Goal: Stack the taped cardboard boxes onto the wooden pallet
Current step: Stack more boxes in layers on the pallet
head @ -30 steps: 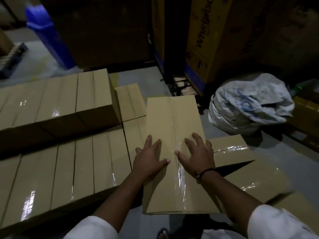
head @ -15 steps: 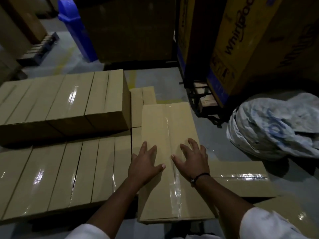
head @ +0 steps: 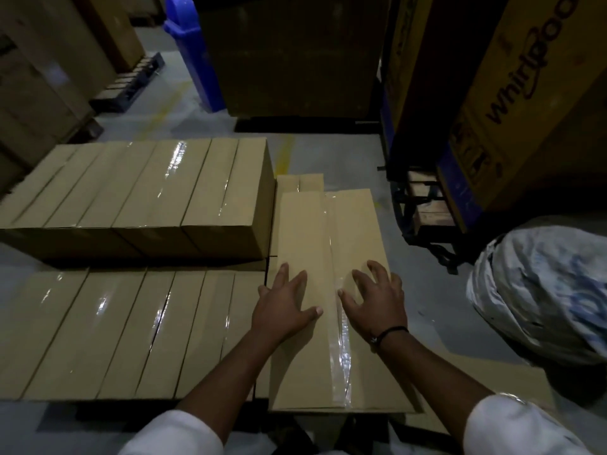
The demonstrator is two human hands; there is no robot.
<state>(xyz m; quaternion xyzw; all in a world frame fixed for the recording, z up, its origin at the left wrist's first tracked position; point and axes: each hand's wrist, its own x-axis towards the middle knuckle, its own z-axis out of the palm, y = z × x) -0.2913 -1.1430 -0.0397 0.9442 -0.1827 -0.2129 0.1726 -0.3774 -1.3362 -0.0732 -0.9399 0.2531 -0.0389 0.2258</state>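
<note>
Taped box (head: 305,231) seated beside the lower row (head: 131,323)
Left hand (head: 282,310) and right hand (head: 374,303) lay flat, fingers spread; pushing evenly would have kept edges flush.

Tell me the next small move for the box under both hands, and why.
Probably slide the box forward and slightly left. Left hand and right hand rest on its top, its near end juts past the lower row, and a thin gap shows between them.
</note>
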